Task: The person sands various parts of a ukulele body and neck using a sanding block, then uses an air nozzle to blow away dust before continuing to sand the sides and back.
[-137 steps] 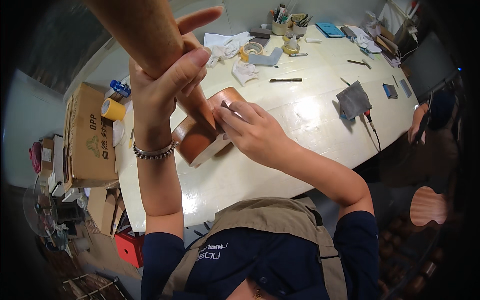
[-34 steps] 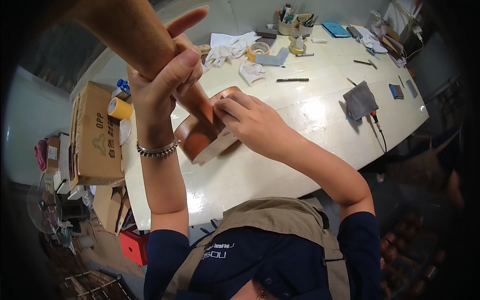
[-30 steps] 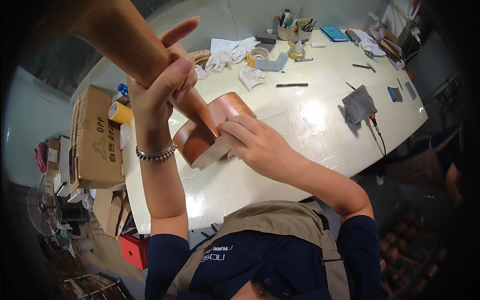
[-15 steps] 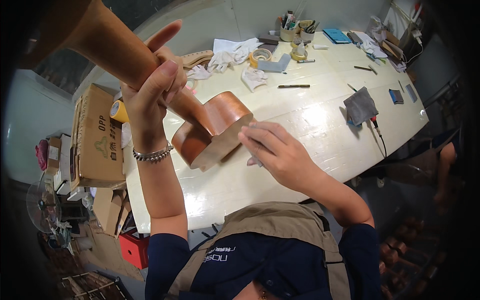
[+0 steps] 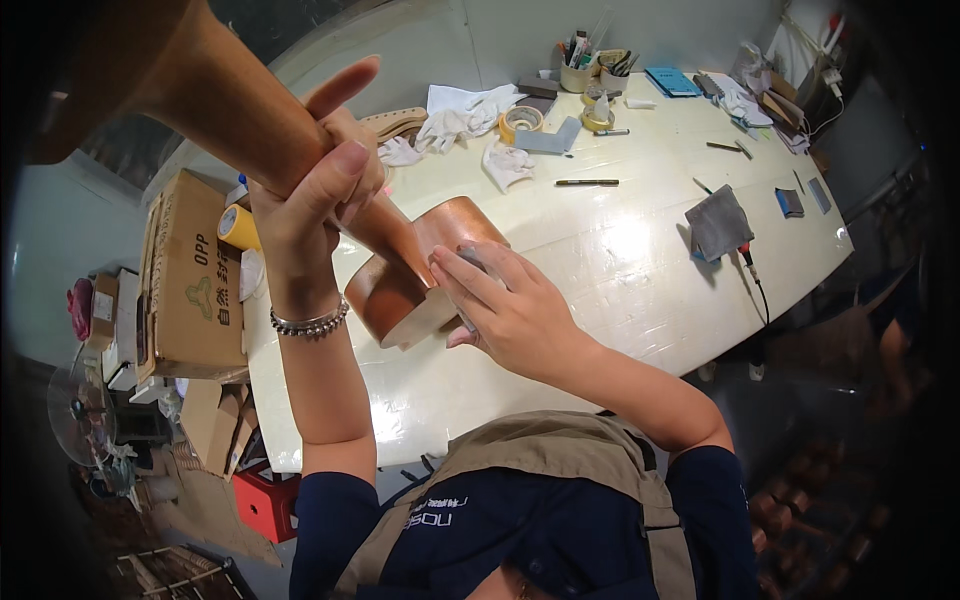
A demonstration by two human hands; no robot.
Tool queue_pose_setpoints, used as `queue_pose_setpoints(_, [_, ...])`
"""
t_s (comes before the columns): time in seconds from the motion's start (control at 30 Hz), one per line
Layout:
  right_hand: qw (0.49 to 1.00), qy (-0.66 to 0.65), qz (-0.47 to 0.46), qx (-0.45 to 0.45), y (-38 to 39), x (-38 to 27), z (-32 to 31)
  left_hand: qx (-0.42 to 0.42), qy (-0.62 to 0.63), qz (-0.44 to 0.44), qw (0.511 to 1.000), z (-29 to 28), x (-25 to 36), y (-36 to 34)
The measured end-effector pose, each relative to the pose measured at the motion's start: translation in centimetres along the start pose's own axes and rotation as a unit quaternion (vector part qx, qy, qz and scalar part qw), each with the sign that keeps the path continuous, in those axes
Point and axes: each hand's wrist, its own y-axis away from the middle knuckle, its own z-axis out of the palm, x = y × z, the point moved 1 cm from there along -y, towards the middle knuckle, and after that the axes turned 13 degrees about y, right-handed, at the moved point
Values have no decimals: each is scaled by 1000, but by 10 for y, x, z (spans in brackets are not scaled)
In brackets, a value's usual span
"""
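Note:
A brown wooden ukulele-like instrument [image 5: 462, 222] stands tilted with its waisted body on the white table, its neck rising toward the upper left. My left hand [image 5: 325, 185] is wrapped around that neck, thumb along it and index finger stretched out. Against the pale flat face of the body, my right hand [image 5: 510, 305] presses a thin grey pad [image 5: 466, 322], which looks like sandpaper. Most of the pad is hidden under my fingers. The upper end of the instrument comes very near the camera and is cut off by the frame's edge.
On the table [image 5: 620, 290] lie white gloves [image 5: 470, 118], tape rolls [image 5: 520, 122], a pen [image 5: 587, 183] and a dark square pad [image 5: 719, 218] beside a corded tool [image 5: 748, 256]. Pen cups [image 5: 575, 78] stand at the back. Left is a cardboard box [image 5: 195, 280]; below it, a red stool [image 5: 266, 502].
My right hand has slid leftward with the grey pad across the body's pale face, from its right end toward the neck joint. My left hand keeps its hold, shifted slightly.

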Motion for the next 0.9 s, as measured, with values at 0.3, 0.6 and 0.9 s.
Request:
queue_pose_setpoints(0.3, [999, -51, 14, 5, 17, 5, 2, -15, -5, -5, 1000, 6, -2, -3])
queue_pose_setpoints(0.6, [998, -42, 23, 28, 23, 11, 1, -67, 29, -30, 997, 3, -7, -1])
queue_pose_setpoints(0.9, [997, -61, 50, 4, 13, 14, 2, -28, 1, -23, 999, 10, -10, -11])
